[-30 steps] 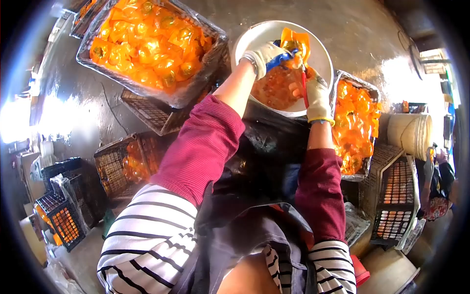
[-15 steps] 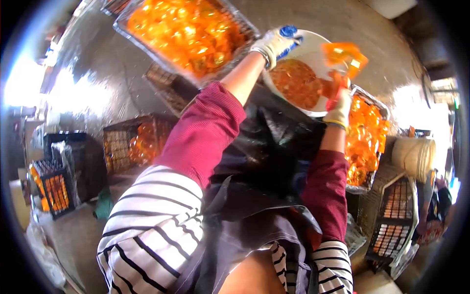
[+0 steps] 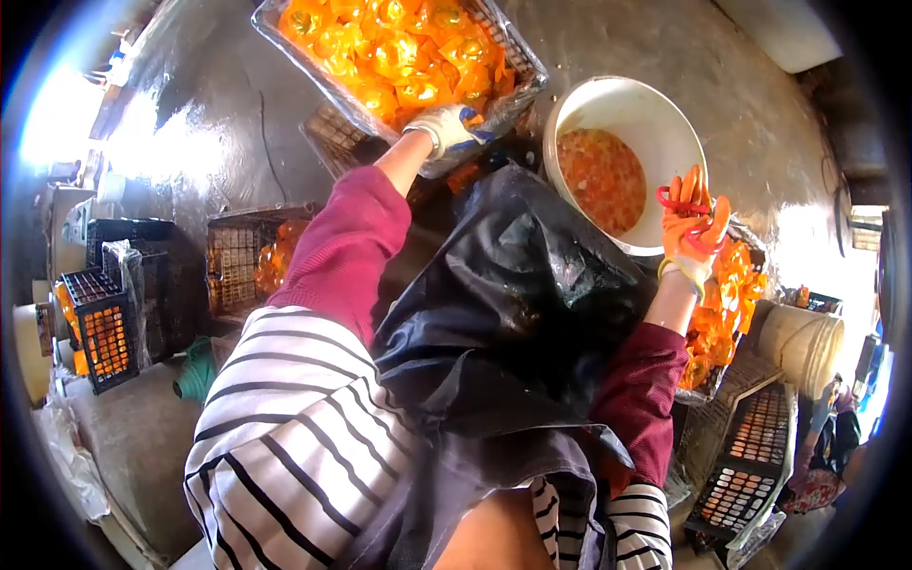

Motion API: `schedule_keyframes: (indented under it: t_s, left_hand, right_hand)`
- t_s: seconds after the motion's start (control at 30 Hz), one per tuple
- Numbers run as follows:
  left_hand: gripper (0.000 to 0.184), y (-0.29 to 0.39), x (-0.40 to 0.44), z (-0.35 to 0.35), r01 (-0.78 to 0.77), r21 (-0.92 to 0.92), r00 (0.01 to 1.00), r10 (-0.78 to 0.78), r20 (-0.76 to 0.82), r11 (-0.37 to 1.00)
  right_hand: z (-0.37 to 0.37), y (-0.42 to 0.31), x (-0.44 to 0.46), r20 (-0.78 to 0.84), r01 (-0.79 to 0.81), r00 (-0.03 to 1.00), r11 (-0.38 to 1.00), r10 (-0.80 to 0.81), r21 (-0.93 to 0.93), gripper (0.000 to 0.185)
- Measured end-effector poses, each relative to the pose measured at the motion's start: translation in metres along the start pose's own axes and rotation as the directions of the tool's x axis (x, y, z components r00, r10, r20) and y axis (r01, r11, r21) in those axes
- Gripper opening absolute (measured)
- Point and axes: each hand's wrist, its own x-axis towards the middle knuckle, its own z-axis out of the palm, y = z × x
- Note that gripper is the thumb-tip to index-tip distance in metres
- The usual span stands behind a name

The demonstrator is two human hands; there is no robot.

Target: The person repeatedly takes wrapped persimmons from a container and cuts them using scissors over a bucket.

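My left hand [image 3: 448,130], in a white glove with blue patches, is at the near edge of a plastic-lined crate [image 3: 529,95]. Orange peppers [image 3: 399,57], seemingly cut open, fill it. The fingers look stretched out, and I see nothing held in them. My right hand [image 3: 692,228], in an orange-coated glove, is at the right rim of a white bucket [image 3: 670,119]. Red loops like scissors handles [image 3: 680,201] sit around its fingers; no blades show. Reddish-orange bits [image 3: 600,180] lie in the bucket. Just beyond this hand, more orange peppers [image 3: 717,318] fill a second lined crate.
A black apron [image 3: 513,275] covers my lap. At left stand a crate with orange pieces [image 3: 228,261] and a black crate [image 3: 104,332]. To the right are a pale tub [image 3: 803,347] and stacked crates [image 3: 746,475]. A person [image 3: 826,456] is at far right.
My left hand has moved from the bucket rim to the left crate. The orange piece by my right hand is gone from there, and that hand has turned with fingers up. The view shifted.
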Motion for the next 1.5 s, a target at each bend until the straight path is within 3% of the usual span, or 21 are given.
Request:
schedule_keyframes:
  t_s: [0.1, 0.13, 0.17, 0.2, 0.23, 0.33, 0.4, 0.47, 0.53, 0.6, 0.67, 0.7, 0.8, 0.9, 0.97, 1.1, 1.17, 1.23, 1.27, 1.33, 1.5]
  left_hand:
    - [0.069, -0.008, -0.014, -0.001, 0.151, -0.282, 0.982, -0.176, -0.068, 0.947]
    - [0.057, -0.018, -0.012, -0.009, 0.243, -0.472, 0.97, -0.216, 0.111, 0.848]
    - [0.044, -0.024, -0.023, 0.005, -0.283, -0.505, 0.937, 0.124, -0.325, 0.815]
    - [0.039, -0.026, -0.019, 0.005, -0.163, -0.935, 0.979, -0.068, -0.194, 0.314]
    - [0.036, -0.028, -0.013, 0.001, -0.016, -0.939, 0.99, -0.135, 0.033, -0.343]
    - [0.033, -0.069, 0.05, 0.034, -0.488, -0.872, 0.867, -0.085, -0.49, 0.049]
    - [0.031, -0.008, 0.027, 0.001, -0.41, -0.909, 0.887, -0.199, -0.416, 0.074]
    - [0.029, 0.053, 0.021, -0.025, -0.31, -0.951, 0.91, -0.291, -0.295, -0.007]
    - [0.025, 0.106, 0.022, -0.029, -0.288, -0.876, 0.948, -0.248, -0.202, -0.388]
    - [0.024, 0.134, 0.05, -0.013, -0.347, -0.907, 0.935, -0.161, -0.316, -0.239]
    - [0.026, 0.178, 0.035, -0.011, -0.172, -0.815, 0.985, -0.074, -0.157, -0.553]
    - [0.032, 0.197, 0.027, -0.006, -0.307, -0.889, 0.951, -0.157, -0.268, -0.339]
    - [0.041, 0.207, 0.056, 0.032, -0.187, -0.828, 0.982, -0.121, -0.144, -0.528]
    - [0.044, 0.214, 0.048, 0.033, -0.201, -0.976, 0.973, -0.098, -0.209, 0.084]
    - [0.043, 0.22, 0.053, 0.045, -0.319, -0.944, 0.947, 0.017, -0.321, -0.085]
    - [0.047, 0.218, 0.045, 0.036, -0.236, -0.969, 0.968, 0.072, -0.241, -0.076]
    - [0.04, 0.222, 0.038, 0.03, -0.107, -0.932, 0.985, 0.093, -0.147, -0.346]
    - [0.034, 0.225, 0.027, 0.032, -0.189, -0.919, 0.949, 0.177, -0.261, -0.346]
    - [0.035, 0.218, 0.042, 0.046, -0.082, -0.949, 0.955, 0.248, -0.162, -0.304]
    - [0.036, 0.212, 0.049, 0.054, -0.212, -0.936, 0.971, 0.17, -0.169, 0.28]
    - [0.038, 0.215, 0.025, 0.033, -0.077, -0.919, 0.987, 0.163, -0.014, 0.387]
  right_hand:
    - [-0.007, 0.002, 0.005, -0.043, -0.003, 0.999, 0.998, 0.006, 0.055, 0.054]
    - [-0.008, 0.003, 0.005, -0.027, -0.013, 1.0, 0.997, 0.015, 0.079, 0.051]
    - [-0.009, 0.003, 0.004, -0.013, -0.022, 1.0, 0.995, 0.024, 0.101, 0.049]
    - [-0.01, 0.003, 0.003, -0.009, -0.035, 0.999, 0.997, 0.036, 0.067, 0.048]
    - [-0.006, 0.005, -0.001, -0.006, -0.049, 0.999, 0.998, 0.049, 0.032, 0.047]
    - [0.005, 0.014, -0.002, -0.059, -0.091, 0.995, 0.99, 0.085, -0.11, 0.046]
    - [0.004, 0.018, 0.002, -0.042, -0.119, 0.993, 0.965, 0.112, -0.233, 0.046]
    - [-0.009, 0.017, 0.007, 0.151, -0.211, 0.952, 0.928, 0.266, -0.306, 0.046]
    - [-0.009, 0.033, 0.008, 0.013, -0.152, 0.985, 0.889, 0.175, -0.431, 0.043]
    - [-0.017, 0.047, 0.015, 0.026, -0.228, 0.963, 0.867, 0.267, -0.443, 0.037]
    - [-0.012, 0.052, 0.014, 0.026, -0.293, 0.926, 0.762, 0.376, -0.578, 0.029]
    - [-0.008, 0.056, 0.013, 0.021, -0.325, 0.901, 0.705, 0.433, -0.63, 0.03]
    - [-0.015, 0.059, 0.015, 0.065, -0.287, 0.907, 0.721, 0.417, -0.63, 0.025]
    - [0.008, 0.053, 0.001, -0.031, -0.283, 0.934, 0.685, 0.355, -0.671, 0.028]
    - [0.017, 0.047, 0.007, -0.054, -0.24, 0.938, 0.53, 0.342, -0.813, 0.033]
    - [0.033, 0.029, -0.009, -0.146, -0.322, 0.916, 0.469, 0.373, -0.823, 0.031]
    - [0.028, 0.033, -0.007, -0.142, -0.303, 0.928, 0.48, 0.343, -0.823, 0.027]
    - [0.032, 0.036, -0.009, -0.172, -0.289, 0.948, 0.494, 0.269, -0.82, 0.027]
    - [0.016, 0.045, 0.001, -0.036, -0.074, 0.993, 0.375, 0.108, -0.924, 0.029]
    - [-0.022, 0.063, 0.021, 0.153, 0.159, 0.987, 0.188, -0.05, -0.969, 0.032]
    - [-0.033, 0.055, 0.023, -0.033, -0.072, 0.995, 0.462, 0.093, -0.884, 0.036]
